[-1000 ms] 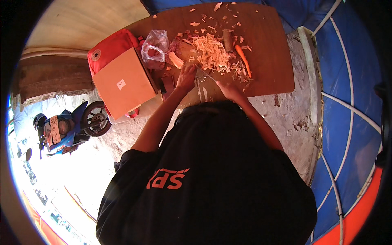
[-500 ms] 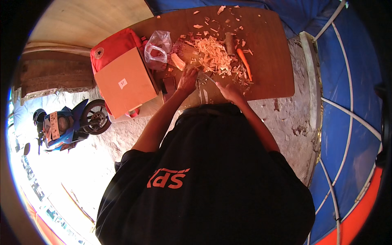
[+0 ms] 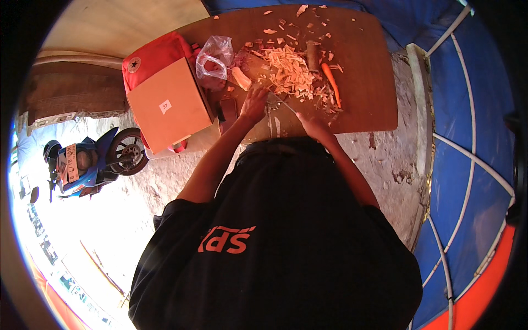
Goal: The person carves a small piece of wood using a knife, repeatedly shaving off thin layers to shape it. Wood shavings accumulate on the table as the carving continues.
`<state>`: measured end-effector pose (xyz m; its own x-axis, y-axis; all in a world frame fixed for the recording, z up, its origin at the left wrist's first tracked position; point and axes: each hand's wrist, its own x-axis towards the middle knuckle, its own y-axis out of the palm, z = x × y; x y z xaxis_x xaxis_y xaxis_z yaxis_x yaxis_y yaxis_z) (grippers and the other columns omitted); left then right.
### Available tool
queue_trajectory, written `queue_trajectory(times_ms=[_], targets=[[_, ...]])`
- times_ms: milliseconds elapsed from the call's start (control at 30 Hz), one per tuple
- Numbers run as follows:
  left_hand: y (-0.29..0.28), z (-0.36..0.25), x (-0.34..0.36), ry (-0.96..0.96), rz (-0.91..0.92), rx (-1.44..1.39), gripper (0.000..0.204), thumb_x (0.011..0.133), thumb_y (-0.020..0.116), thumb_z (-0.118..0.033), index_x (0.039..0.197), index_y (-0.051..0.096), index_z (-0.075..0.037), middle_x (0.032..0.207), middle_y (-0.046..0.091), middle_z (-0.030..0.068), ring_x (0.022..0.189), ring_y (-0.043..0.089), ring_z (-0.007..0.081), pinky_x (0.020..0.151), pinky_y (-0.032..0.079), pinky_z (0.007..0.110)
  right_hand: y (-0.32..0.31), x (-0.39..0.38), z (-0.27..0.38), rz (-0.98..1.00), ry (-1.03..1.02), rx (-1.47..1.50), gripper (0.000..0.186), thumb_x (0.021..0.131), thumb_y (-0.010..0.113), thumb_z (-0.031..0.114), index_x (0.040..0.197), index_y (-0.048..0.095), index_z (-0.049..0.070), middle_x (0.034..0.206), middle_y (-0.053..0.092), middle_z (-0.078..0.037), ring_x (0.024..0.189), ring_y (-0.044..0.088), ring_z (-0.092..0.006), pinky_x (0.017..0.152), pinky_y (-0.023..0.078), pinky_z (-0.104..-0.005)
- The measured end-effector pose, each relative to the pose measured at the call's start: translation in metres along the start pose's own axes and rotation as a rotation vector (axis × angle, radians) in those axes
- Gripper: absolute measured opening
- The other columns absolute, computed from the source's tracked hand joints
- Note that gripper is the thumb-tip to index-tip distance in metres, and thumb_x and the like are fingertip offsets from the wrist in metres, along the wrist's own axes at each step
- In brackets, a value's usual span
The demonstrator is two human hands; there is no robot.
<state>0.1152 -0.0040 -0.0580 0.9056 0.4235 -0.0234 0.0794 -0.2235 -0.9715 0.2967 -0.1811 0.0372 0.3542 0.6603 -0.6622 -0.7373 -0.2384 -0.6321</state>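
Note:
My right hand (image 3: 315, 127) grips a knife (image 3: 284, 103), its thin blade slanting away to the left toward my other hand. Close to the blade tip, my left hand (image 3: 254, 103) is low over the table with its fingers bent together; what they hold, if anything, is hidden. Just beyond those fingers lies a pale, thick chunk (image 3: 241, 78). A heap of pale cut strips (image 3: 291, 70) spreads on the table past both hands. To the right of the heap are a brown cylindrical piece (image 3: 312, 56) and a long orange object (image 3: 331, 85), perhaps a carrot.
The brown table (image 3: 363, 71) carries scattered scraps. At its left are a clear plastic bag (image 3: 214, 58), a dark phone (image 3: 227, 114), a cardboard box (image 3: 170, 104) and a red backpack (image 3: 157, 58). A blue motorbike (image 3: 88, 162) stands beyond on the left; blue tarpaulin (image 3: 462, 110) hangs at the right.
The view has shifted slightly. Both hands stay in nearly the same place, the knife still between them; the heap and the chunk look much the same.

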Motion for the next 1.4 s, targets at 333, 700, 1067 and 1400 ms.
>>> queue_trajectory(times_ms=[333, 700, 1067, 1400], targets=[[0.002, -0.003, -0.004, -0.019, 0.002, 0.033, 0.061, 0.071, 0.062, -0.004, 0.131, 0.051, 0.001, 0.137, 0.047, 0.0148, 0.137, 0.037, 0.0297, 0.114, 0.029, 0.046, 0.012, 0.021, -0.006, -0.051, 0.095, 0.015, 0.090, 0.092, 0.033, 0.071, 0.099, 0.067, -0.011, 0.101, 0.064, -0.036, 0.103, 0.062, -0.0477, 0.091, 0.048, -0.0528], [0.010, -0.004, 0.053, -0.355, -0.123, -0.298, 0.073, 0.077, 0.060, -0.005, 0.143, 0.031, 0.007, 0.145, 0.033, 0.0309, 0.137, 0.031, 0.0464, 0.117, 0.028, 0.047, 0.018, -0.019, -0.055, -0.218, -0.050, 0.373, 0.078, 0.091, 0.044, 0.069, 0.093, 0.068, -0.005, 0.084, 0.066, -0.028, 0.084, 0.068, -0.0389, 0.075, 0.051, -0.0481], [0.003, -0.048, 0.053, -0.579, 0.039, -0.524, 0.051, 0.082, 0.057, -0.010, 0.133, 0.051, -0.005, 0.128, 0.056, 0.0245, 0.107, 0.062, 0.0391, 0.087, 0.053, 0.046, 0.009, -0.023, -0.072, -0.037, 0.225, 0.479, 0.073, 0.087, 0.046, 0.075, 0.061, 0.050, 0.007, 0.049, 0.045, -0.003, 0.039, 0.047, -0.0168, 0.039, 0.036, -0.0331], [-0.003, -0.006, 0.083, -0.416, -0.065, -0.344, 0.031, 0.084, 0.064, -0.018, 0.114, 0.064, -0.013, 0.118, 0.060, 0.0188, 0.098, 0.065, 0.0371, 0.077, 0.053, 0.049, 0.000, -0.032, -0.071, -0.025, 0.271, 0.463, 0.080, 0.089, 0.044, 0.073, 0.065, 0.057, -0.002, 0.054, 0.054, -0.012, 0.052, 0.058, -0.0240, 0.048, 0.041, -0.0419]])
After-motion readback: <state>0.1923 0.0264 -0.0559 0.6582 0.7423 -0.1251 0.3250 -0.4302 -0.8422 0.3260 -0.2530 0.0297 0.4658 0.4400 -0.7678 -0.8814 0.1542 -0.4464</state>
